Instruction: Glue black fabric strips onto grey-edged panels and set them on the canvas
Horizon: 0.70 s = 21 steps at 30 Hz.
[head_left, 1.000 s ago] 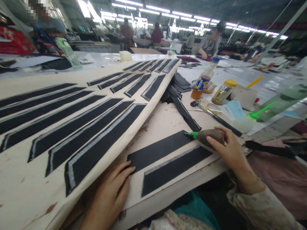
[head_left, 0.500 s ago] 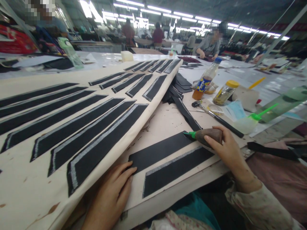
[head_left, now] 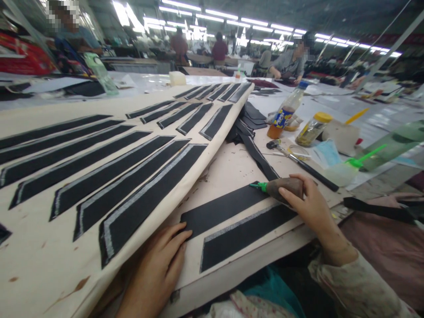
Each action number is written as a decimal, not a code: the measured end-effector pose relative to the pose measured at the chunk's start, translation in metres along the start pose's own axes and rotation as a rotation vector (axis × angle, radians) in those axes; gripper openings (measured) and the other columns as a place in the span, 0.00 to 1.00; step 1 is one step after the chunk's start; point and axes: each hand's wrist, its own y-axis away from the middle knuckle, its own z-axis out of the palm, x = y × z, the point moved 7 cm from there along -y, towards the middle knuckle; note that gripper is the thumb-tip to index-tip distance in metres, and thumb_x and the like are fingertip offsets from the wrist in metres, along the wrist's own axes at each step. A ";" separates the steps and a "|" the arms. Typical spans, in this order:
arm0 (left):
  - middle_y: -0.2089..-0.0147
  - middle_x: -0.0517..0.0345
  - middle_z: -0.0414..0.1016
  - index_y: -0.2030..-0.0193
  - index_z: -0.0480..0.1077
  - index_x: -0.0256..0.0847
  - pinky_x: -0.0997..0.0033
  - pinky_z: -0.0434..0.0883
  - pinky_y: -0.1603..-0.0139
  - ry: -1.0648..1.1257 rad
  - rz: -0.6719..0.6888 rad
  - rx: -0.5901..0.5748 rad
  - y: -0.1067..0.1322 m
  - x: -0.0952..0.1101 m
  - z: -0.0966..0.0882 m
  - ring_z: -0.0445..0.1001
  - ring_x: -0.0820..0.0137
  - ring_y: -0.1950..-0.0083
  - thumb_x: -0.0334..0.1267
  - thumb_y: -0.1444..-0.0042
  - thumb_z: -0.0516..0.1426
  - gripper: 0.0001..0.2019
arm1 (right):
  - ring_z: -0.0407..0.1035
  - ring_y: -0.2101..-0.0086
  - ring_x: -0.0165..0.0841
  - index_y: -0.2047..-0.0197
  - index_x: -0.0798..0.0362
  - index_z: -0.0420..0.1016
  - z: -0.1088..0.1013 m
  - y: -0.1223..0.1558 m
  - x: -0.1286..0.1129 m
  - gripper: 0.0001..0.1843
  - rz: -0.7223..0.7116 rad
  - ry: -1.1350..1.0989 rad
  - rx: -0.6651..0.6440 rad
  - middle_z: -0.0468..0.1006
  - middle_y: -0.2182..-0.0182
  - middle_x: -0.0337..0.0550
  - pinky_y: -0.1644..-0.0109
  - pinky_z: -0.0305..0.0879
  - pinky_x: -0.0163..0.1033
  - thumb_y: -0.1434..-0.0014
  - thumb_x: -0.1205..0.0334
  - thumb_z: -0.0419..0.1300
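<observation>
My right hand [head_left: 306,198] is closed around a brown glue bottle [head_left: 285,189] with a green nozzle. The nozzle tip touches or hovers at the far right edge of a plain black strip [head_left: 218,207]. Fingertips of my left hand [head_left: 162,256] rest on the near left end of that strip, fingers stretched out. Just in front lies a second black strip [head_left: 245,236], with a whitish glue band along its upper edge. To the left, a large cream board [head_left: 185,185] carries rows of black strips with the same whitish bands along their edges.
A hammer [head_left: 303,165], a Pepsi bottle [head_left: 286,112], a yellow-lidded jar [head_left: 313,129] and a clear glue bottle with green nozzle [head_left: 346,171] stand or lie at the right. Black pieces [head_left: 250,117] are heaped beside the board. Co-workers are farther back.
My right hand has moved slightly left with the glue bottle, its nozzle tip shifting along the strip's far edge. The left hand stays on the strip; the whole view has shifted a little.
</observation>
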 end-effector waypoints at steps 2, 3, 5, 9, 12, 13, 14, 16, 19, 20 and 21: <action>0.48 0.53 0.71 0.53 0.72 0.44 0.65 0.71 0.48 0.000 -0.006 -0.007 0.000 0.000 0.001 0.71 0.65 0.48 0.38 0.41 0.47 0.15 | 0.66 0.57 0.42 0.53 0.53 0.66 -0.004 -0.002 0.003 0.28 0.013 0.016 0.029 0.71 0.58 0.48 0.52 0.62 0.47 0.54 0.45 0.59; 0.48 0.52 0.71 0.53 0.72 0.43 0.66 0.71 0.48 -0.001 -0.008 -0.010 0.000 -0.001 0.001 0.71 0.65 0.48 0.38 0.41 0.47 0.15 | 0.66 0.57 0.42 0.53 0.53 0.66 -0.004 -0.002 0.003 0.28 0.013 0.019 0.037 0.71 0.58 0.49 0.52 0.62 0.47 0.54 0.45 0.59; 0.48 0.52 0.71 0.53 0.72 0.43 0.65 0.71 0.48 -0.003 -0.012 -0.016 0.000 -0.001 0.002 0.71 0.65 0.48 0.38 0.41 0.47 0.15 | 0.66 0.57 0.42 0.53 0.53 0.66 -0.002 -0.001 -0.001 0.28 -0.001 0.015 0.030 0.71 0.58 0.49 0.51 0.62 0.47 0.54 0.45 0.59; 0.47 0.52 0.70 0.53 0.72 0.43 0.65 0.70 0.47 0.012 -0.028 -0.025 -0.001 -0.002 0.003 0.70 0.65 0.48 0.38 0.41 0.47 0.16 | 0.66 0.57 0.41 0.52 0.52 0.65 0.013 0.013 -0.023 0.27 -0.026 -0.034 -0.050 0.70 0.57 0.49 0.52 0.62 0.47 0.52 0.45 0.59; 0.47 0.52 0.70 0.53 0.72 0.43 0.64 0.70 0.46 0.032 -0.033 -0.029 0.000 -0.002 0.002 0.70 0.64 0.47 0.37 0.41 0.47 0.16 | 0.66 0.59 0.40 0.52 0.52 0.65 0.024 0.024 -0.036 0.26 -0.022 -0.061 -0.109 0.70 0.58 0.48 0.54 0.63 0.46 0.52 0.46 0.59; 0.47 0.52 0.70 0.53 0.72 0.44 0.64 0.70 0.46 0.034 -0.032 -0.030 0.000 -0.002 0.002 0.70 0.64 0.47 0.37 0.42 0.47 0.16 | 0.67 0.59 0.40 0.52 0.52 0.65 0.024 0.026 -0.037 0.26 -0.022 -0.064 -0.113 0.70 0.58 0.48 0.54 0.64 0.45 0.52 0.47 0.59; 0.47 0.52 0.70 0.52 0.72 0.44 0.64 0.70 0.46 0.034 -0.031 -0.030 0.000 -0.002 0.002 0.70 0.64 0.47 0.37 0.42 0.47 0.16 | 0.67 0.59 0.40 0.52 0.52 0.65 0.023 0.025 -0.035 0.26 -0.025 -0.063 -0.106 0.70 0.58 0.48 0.54 0.64 0.45 0.52 0.46 0.59; 0.47 0.52 0.70 0.52 0.72 0.44 0.63 0.70 0.46 0.030 -0.029 -0.029 0.001 -0.002 0.002 0.70 0.64 0.47 0.36 0.42 0.47 0.16 | 0.67 0.58 0.41 0.52 0.52 0.65 0.014 0.021 -0.026 0.27 -0.033 -0.047 -0.065 0.70 0.58 0.48 0.54 0.63 0.46 0.52 0.46 0.59; 0.47 0.52 0.70 0.52 0.72 0.44 0.63 0.70 0.46 0.027 -0.026 -0.030 0.002 -0.003 0.003 0.70 0.64 0.47 0.36 0.42 0.47 0.16 | 0.66 0.58 0.42 0.53 0.53 0.65 -0.005 0.010 -0.004 0.28 -0.019 0.016 0.031 0.70 0.58 0.49 0.53 0.63 0.47 0.53 0.45 0.60; 0.47 0.52 0.70 0.52 0.72 0.44 0.63 0.70 0.46 0.028 -0.025 -0.030 0.002 -0.003 0.004 0.70 0.64 0.47 0.36 0.41 0.47 0.16 | 0.66 0.58 0.43 0.53 0.53 0.66 -0.011 0.008 0.002 0.29 -0.010 0.038 0.059 0.70 0.58 0.49 0.52 0.62 0.48 0.54 0.45 0.60; 0.47 0.52 0.70 0.52 0.72 0.43 0.63 0.70 0.46 0.028 -0.023 -0.028 0.001 -0.003 0.004 0.70 0.64 0.47 0.36 0.41 0.47 0.16 | 0.66 0.57 0.43 0.53 0.54 0.66 -0.014 0.007 0.006 0.29 -0.004 0.053 0.077 0.70 0.58 0.50 0.52 0.62 0.48 0.54 0.45 0.60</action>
